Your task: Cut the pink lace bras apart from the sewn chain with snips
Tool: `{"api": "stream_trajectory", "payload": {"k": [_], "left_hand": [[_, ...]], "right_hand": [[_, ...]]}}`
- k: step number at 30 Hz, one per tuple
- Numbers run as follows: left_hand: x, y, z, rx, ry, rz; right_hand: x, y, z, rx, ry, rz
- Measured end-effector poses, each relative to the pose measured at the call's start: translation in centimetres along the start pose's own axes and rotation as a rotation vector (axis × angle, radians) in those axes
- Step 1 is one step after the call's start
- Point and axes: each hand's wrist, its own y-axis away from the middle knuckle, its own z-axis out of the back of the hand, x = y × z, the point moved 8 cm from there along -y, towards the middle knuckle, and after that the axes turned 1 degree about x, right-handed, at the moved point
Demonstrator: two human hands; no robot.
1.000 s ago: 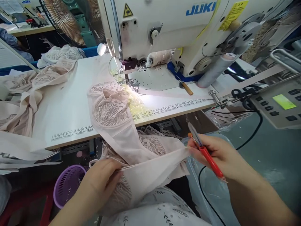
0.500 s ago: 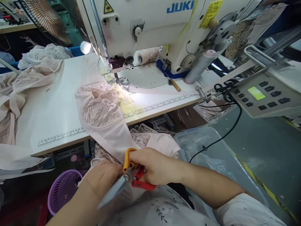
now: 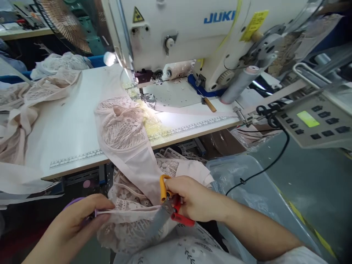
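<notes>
My left hand (image 3: 85,220) pinches the narrow edge of a pale pink lace bra piece (image 3: 129,231) between thumb and fingers, low at the left. My right hand (image 3: 196,198) is wrapped round scissors (image 3: 166,205) with one orange and one red handle. Their blades point down and left, blurred, across the lace. The edge in my left hand stretches toward my right hand, but whether those fingers also grip it is hidden. Above my hands, another part of the pink lace (image 3: 121,132) drapes over the table's front edge, with its top close to the sewing machine's needle area.
A sewing machine (image 3: 176,33) stands on the white table (image 3: 68,121). Its control panel (image 3: 316,117) juts out at the right. More pink lace pieces (image 3: 52,88) lie at the left. A clear plastic bin (image 3: 247,190) sits below right; a purple basket (image 3: 73,202) is mostly behind my left hand.
My left hand has moved left, away from the scissors, drawing the lace edge out straight. My right hand with the scissors sits slightly further right in view. The camera view has shifted a little.
</notes>
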Motion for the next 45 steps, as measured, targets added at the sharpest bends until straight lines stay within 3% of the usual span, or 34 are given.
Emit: {"api": "stream_trajectory", "payload": {"k": [3, 6, 9, 13, 18, 21, 25, 31, 37, 39, 42, 45], "left_hand": [[0.0, 0.0, -0.3, -0.044, 0.227, 0.152], [-0.5, -0.1, -0.9, -0.193, 0.467, 0.211], [-2.3, -0.9, -2.1, -0.283, 0.613, 0.064], [-6.0, -2.5, -3.4, -0.340, 0.439, -0.198], [-9.4, -4.4, -4.7, -0.305, 0.289, -0.360], [-10.0, -5.2, -5.4, -0.239, 0.291, -0.374], [-9.8, -5.4, -5.5, -0.231, 0.321, -0.335], [-7.2, -5.2, -6.5, -0.303, 0.331, -0.085], [-6.0, -6.2, -9.5, -0.065, 0.696, 0.150], [-5.6, -6.4, -9.7, -0.019, 0.810, 0.233], [-4.8, -6.6, -9.9, 0.040, 0.896, 0.327], [-4.2, -6.8, -9.9, 0.059, 0.926, 0.324]], "right_hand": [[0.0, 0.8, -0.1, -0.024, 0.015, -0.006], [-0.5, 1.9, -0.2, -0.029, 0.079, -0.049], [-1.0, 2.9, 0.0, -0.018, 0.137, -0.091], [-1.0, 3.4, 1.0, 0.019, 0.112, -0.171], [1.7, 2.3, 4.4, -0.240, -0.021, -0.024], [2.9, 1.0, 4.8, -0.271, -0.068, 0.061], [2.9, -0.3, 4.3, -0.268, -0.053, 0.053], [1.5, -0.7, 4.2, -0.363, -0.037, -0.008], [1.0, -0.8, 4.1, -0.342, -0.018, -0.068], [0.5, -0.6, 4.2, -0.268, 0.023, -0.106], [-0.6, 0.2, 3.9, -0.031, 0.145, -0.148], [-1.7, 1.7, 3.4, 0.162, 0.286, -0.183]]}}
